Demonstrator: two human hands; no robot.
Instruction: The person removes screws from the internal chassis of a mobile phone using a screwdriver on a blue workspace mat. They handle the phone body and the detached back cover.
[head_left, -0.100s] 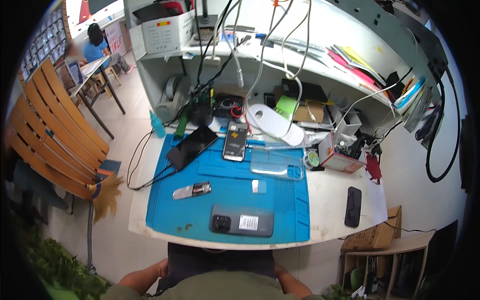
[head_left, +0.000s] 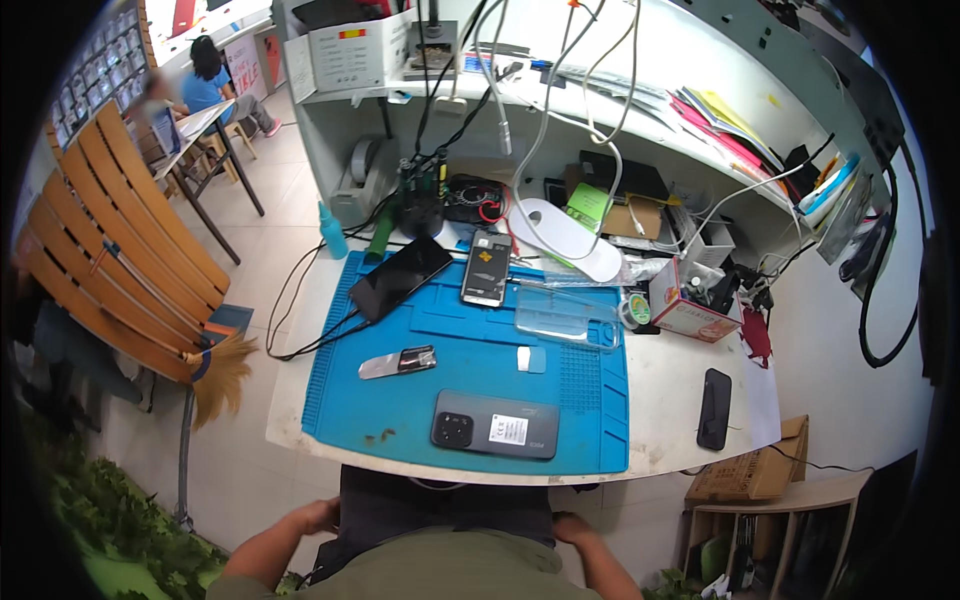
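Observation:
My left hand [head_left: 320, 515] hangs low beside my left thigh, below the bench edge. On the other side my right hand [head_left: 570, 527] rests by my right thigh. The fingers of both are mostly hidden, and nothing shows in either. Nearest to them, a dark grey phone [head_left: 470, 420] lies back up near the front of a blue repair mat [head_left: 335, 400], a white label on its back. Farther back on the mat are a silvery strip with a dark end [head_left: 398, 362], a small white-and-clear piece [head_left: 530, 360], a clear phone case [head_left: 565, 318], a black phone [head_left: 402, 278] and an opened phone [head_left: 486, 270].
Another dark phone [head_left: 714, 408] lies on the bench's right side. Cables [head_left: 548, 130] hang from the shelf. A teal bottle [head_left: 331, 232], a white oblong device [head_left: 565, 240] and a box of small items [head_left: 690, 305] stand behind. A slatted wooden chair [head_left: 130, 230] is at left.
The view has shifted slightly, so the bench appears a little higher and farther right. My hands show slightly more, both still down beside my thighs. Nothing on the mat has moved.

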